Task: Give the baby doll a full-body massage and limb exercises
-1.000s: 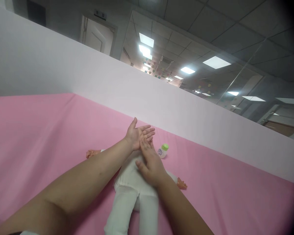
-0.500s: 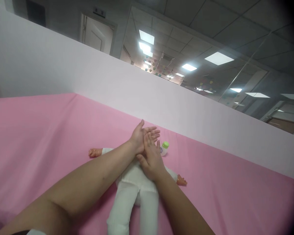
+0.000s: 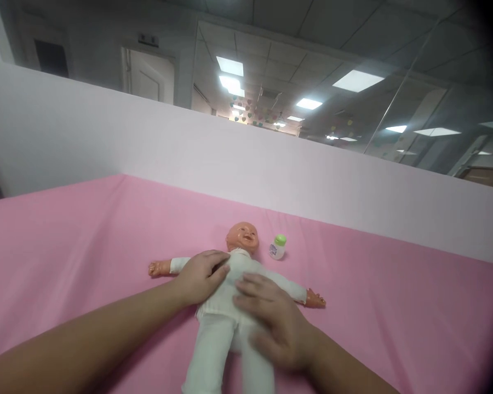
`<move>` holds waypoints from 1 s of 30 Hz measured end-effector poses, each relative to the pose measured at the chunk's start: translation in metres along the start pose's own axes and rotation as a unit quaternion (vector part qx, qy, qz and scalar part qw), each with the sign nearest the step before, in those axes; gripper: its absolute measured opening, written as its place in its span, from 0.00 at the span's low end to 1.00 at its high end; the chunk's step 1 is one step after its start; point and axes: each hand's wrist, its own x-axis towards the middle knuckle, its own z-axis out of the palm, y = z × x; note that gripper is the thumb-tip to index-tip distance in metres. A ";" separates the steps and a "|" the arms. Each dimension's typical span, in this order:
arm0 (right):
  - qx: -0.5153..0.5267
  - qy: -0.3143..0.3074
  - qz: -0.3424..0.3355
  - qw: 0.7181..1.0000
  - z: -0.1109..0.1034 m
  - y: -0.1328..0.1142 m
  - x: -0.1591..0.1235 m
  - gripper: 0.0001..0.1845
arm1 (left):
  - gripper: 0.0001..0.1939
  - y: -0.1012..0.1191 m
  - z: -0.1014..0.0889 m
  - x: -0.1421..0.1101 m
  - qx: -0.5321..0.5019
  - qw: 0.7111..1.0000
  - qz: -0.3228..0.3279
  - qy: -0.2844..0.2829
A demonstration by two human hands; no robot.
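A baby doll (image 3: 239,273) in white clothes lies on its back with both arms stretched out sideways. On the left side of its chest rests my left hand (image 3: 202,276), fingers extended and nothing held. My right hand (image 3: 277,320), slightly blurred, is over the lower right of the doll's torso with its fingers spread; whether it touches the cloth I cannot tell. Beyond the doll's arm, beside its head, stands a small white bottle (image 3: 277,249) with a green cap.
A pink sheet (image 3: 373,306) with a few creases covers the surface under the doll. Behind it runs a low white wall (image 3: 230,153). Above that are a glass pane with ceiling lights showing in it and a white door (image 3: 150,79).
My hands were together over the doll's head and upper chest. Now they have parted and come down onto its torso, uncovering the head. The camera view has tilted.
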 end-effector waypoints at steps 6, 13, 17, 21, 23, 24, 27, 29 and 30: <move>0.054 -0.152 -0.032 0.986 -0.010 -0.033 0.015 0.34 | 0.24 -0.005 0.010 0.001 0.098 0.995 0.008 -0.032; 0.038 -0.129 0.156 0.979 -0.007 0.008 0.012 0.36 | 0.26 -0.003 0.011 0.002 0.084 0.995 0.002 -0.060; -0.007 -0.061 0.270 0.961 -0.004 0.044 0.001 0.31 | 0.29 -0.001 0.010 0.003 0.080 0.994 -0.014 -0.072; -0.024 -0.012 0.302 0.953 -0.002 0.059 -0.004 0.29 | 0.30 0.017 -0.001 -0.004 0.055 0.994 0.035 -0.089; -0.028 -0.004 0.304 0.952 -0.002 0.060 -0.002 0.28 | 0.34 0.033 -0.009 -0.012 -0.005 0.981 0.115 -0.155; -0.030 -0.004 0.304 0.952 -0.002 0.059 -0.001 0.28 | 0.35 0.042 -0.012 -0.016 -0.044 0.964 0.159 -0.207; -0.029 -0.003 0.302 0.953 -0.001 0.055 0.003 0.28 | 0.37 0.063 -0.015 -0.026 -0.070 0.915 0.221 -0.329; -0.032 -0.002 0.298 0.954 0.000 0.052 0.004 0.27 | 0.37 0.067 -0.012 -0.027 -0.056 0.912 0.222 -0.341; -0.037 -0.003 0.297 0.954 0.001 0.052 0.004 0.27 | 0.38 0.066 -0.010 -0.026 -0.050 0.919 0.213 -0.327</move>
